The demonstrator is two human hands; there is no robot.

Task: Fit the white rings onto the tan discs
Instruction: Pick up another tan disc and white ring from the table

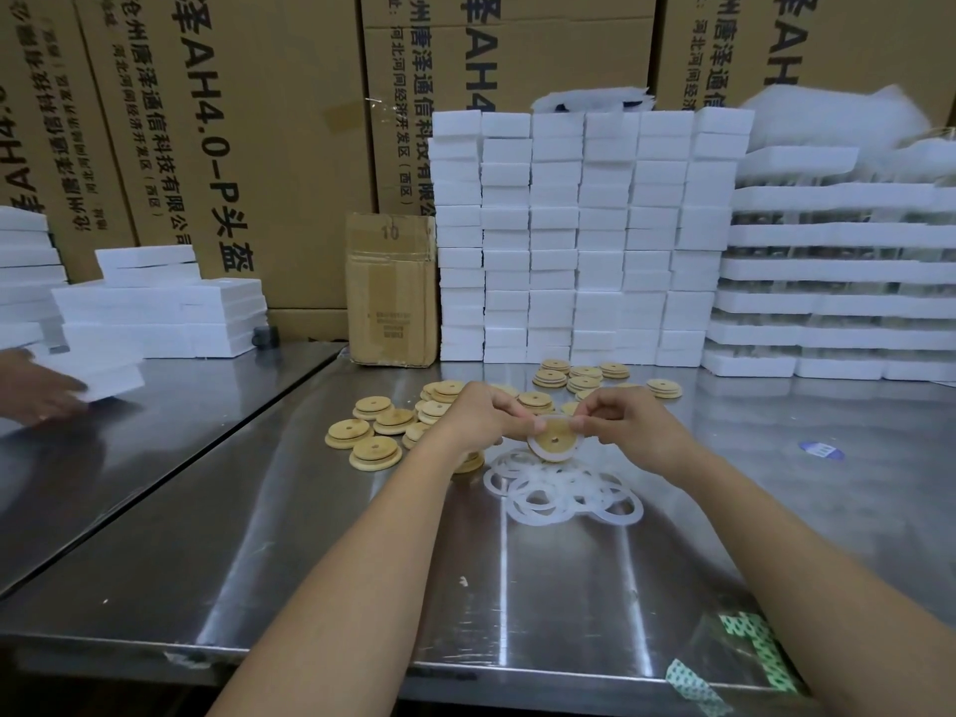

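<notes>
I have one tan disc held just above the steel table, mid-scene, with a white ring showing round its lower rim. My left hand and right hand both pinch its edge with curled fingertips. The disc looks like stiff, light wood. The ring looks thin, soft and stretchy, so I'd hold the disc's rim and ease the ring round. Loose rings lie just nearer, and bare discs lie left and farther.
</notes>
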